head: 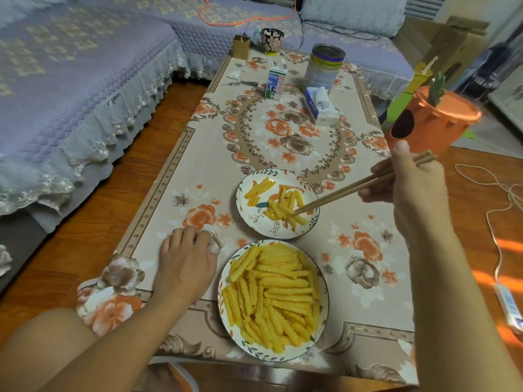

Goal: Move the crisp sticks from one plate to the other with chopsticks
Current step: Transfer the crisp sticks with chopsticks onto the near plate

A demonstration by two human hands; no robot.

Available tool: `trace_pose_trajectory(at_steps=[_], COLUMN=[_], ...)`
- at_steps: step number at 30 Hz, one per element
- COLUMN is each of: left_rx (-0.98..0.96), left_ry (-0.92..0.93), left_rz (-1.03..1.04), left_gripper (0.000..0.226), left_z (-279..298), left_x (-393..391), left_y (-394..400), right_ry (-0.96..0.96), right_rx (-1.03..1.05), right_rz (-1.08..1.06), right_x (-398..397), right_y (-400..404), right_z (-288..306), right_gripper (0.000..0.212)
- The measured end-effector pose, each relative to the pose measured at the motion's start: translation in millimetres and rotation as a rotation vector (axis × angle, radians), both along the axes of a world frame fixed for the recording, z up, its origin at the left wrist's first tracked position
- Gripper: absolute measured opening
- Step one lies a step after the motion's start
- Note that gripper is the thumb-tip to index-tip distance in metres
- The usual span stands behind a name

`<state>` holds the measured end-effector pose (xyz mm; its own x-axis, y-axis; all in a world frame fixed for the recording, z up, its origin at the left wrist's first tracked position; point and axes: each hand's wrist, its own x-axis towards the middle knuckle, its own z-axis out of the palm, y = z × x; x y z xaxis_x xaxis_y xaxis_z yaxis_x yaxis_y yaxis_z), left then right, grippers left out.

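Crinkle-cut yellow crisp sticks [273, 297] fill the near round white plate with a leaf-patterned rim [223, 312]. A smaller share of sticks [278, 203] lies on the far matching plate [242, 210], just beyond the near plate; the rims sit close but apart.

Pair of brown wooden chopsticks [348, 189]: tips down among the sticks on the far plate's right half. Tips look close together. Cannot tell whether a stick is pinched between them or has been let go.

Judgement: step in hand is the hand-over at the far plate. To do it well, lower the tips to the pile before parting them, so nothing rolls over the rim, then lift straight up clear of the heap before swinging to the near plate.

Right hand [407, 176]: right of the far plate, raised above the floral-print tablecloth [198, 171], back of hand to camera, fingers curled round the upper ends of the chopsticks, forearm running toward the viewer.

Left hand [185, 257]: left of the near plate, palm down on the cloth, fingers loosely bent, holding nothing.
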<state>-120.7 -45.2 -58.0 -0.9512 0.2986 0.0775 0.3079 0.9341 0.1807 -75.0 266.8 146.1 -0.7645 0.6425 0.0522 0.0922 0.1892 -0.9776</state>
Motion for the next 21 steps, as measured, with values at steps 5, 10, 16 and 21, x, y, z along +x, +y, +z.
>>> trace_pose_trajectory(at_steps=[5, 10, 16, 21], left_rx=[0.006, 0.006, -0.004, -0.003], left_ry=[0.008, 0.016, 0.016, 0.016], left_rz=[-0.001, -0.001, -0.004, -0.009], left_gripper=[0.04, 0.039, 0.039, 0.039], left_z=[-1, -2, -3, -3], left_x=[0, 1, 0, 0], left_y=[0, 0, -1, 0], right_ry=[-0.118, -0.236, -0.067, -0.085], right_rx=[-0.002, 0.079, 0.023, 0.072], right_rz=[0.274, 0.345, 0.09, -0.021], right_x=[23, 34, 23, -7], right_y=[-10, -10, 12, 9], right_z=[5, -3, -2, -38], right_gripper=[0.051, 0.048, 0.044, 0.047])
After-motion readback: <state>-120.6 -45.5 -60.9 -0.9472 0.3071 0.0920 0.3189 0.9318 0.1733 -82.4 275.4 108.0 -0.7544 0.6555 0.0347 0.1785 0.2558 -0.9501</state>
